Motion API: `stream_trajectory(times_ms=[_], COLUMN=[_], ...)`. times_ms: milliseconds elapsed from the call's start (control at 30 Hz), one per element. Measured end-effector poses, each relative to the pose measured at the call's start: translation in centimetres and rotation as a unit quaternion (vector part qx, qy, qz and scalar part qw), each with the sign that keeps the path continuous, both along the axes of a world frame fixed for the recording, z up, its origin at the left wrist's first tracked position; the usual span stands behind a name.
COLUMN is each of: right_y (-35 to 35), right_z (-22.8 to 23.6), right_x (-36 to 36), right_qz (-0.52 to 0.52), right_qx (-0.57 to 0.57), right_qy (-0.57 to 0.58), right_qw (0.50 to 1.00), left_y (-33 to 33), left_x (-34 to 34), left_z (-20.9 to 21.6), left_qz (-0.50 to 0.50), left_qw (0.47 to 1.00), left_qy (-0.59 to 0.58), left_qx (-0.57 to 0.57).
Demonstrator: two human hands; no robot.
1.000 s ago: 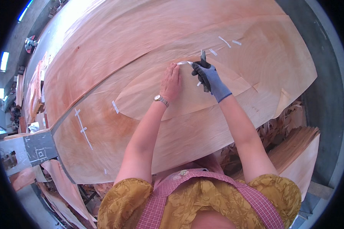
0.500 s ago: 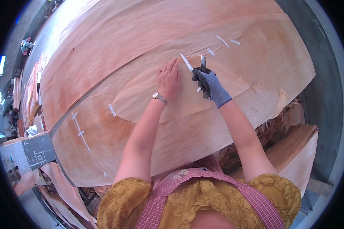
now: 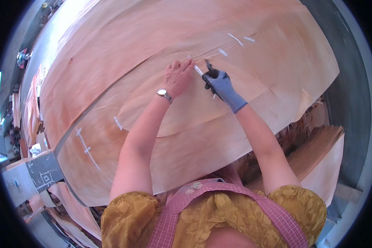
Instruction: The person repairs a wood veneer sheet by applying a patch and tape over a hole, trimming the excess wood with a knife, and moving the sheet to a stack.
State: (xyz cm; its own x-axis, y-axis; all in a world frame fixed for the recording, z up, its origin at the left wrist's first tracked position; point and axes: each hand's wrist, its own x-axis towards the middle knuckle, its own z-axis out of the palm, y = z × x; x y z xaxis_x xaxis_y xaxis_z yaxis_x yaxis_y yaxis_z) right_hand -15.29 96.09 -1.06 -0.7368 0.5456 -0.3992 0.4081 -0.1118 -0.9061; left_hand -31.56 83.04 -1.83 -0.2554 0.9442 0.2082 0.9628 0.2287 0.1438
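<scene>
Apparently taping is in hand: the left hand (image 3: pixel 178 78) lies open on the veneer sheet (image 3: pixel 194 151), a white tape strip (image 3: pixel 199 70) spans to the gloved right hand (image 3: pixel 222 85), closed around it and a dark tool (image 3: pixel 208 64), and pressing it flat seems called for next.

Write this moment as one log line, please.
Left hand: fingers on white strip | right hand: gloved, holds strip and dark tool | wood sheet: more strips attached

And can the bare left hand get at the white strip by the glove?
Probably yes: the left hand is right beside the white strip, and nothing seems to lie between them.
</scene>
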Motion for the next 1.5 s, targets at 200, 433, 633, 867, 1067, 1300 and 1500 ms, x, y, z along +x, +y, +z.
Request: stream_trajectory(times_ms=[200, 433, 633, 867, 1067, 1300, 1500], right_y=[3.5, 7.5, 6.7, 3.3, 2.1, 6.0, 10.1], right_z=[0.3, 2.5, 3.2, 4.2, 3.0, 1.7, 0.7], right_x=[-0.3, 14.0, 22.4, 25.5, 26.3, 20.2, 15.5], right_qz=[0.081, -0.261, -0.387, -0.42, -0.422, -0.218, 0.133], right_qx=[0.576, 0.051, -0.051, -0.11, -0.138, 0.223, 0.49], right_qy=[-0.156, 0.044, 0.049, 0.132, 0.191, 0.139, -0.069], right_qw=[0.798, 0.963, 0.92, 0.891, 0.875, 0.94, 0.859], left_y=[0.6, 4.1, 7.6, 8.9, 9.2, 9.0, 8.4], left_x=[0.1, 1.7, 15.5, 20.7, 20.5, 14.7, 11.6], left_z=[-0.3, 3.4, 2.4, 3.1, 2.7, 5.2, 10.1], left_qz=[-0.007, 0.114, -0.074, -0.048, -0.017, 0.098, 0.178], left_qw=[1.0, 0.983, 0.99, 0.985, 0.984, 0.931, 0.934], left_qy=[0.009, -0.132, -0.103, -0.128, -0.154, -0.35, -0.297], left_qx=[0.023, -0.062, 0.068, -0.106, -0.09, 0.038, 0.09])
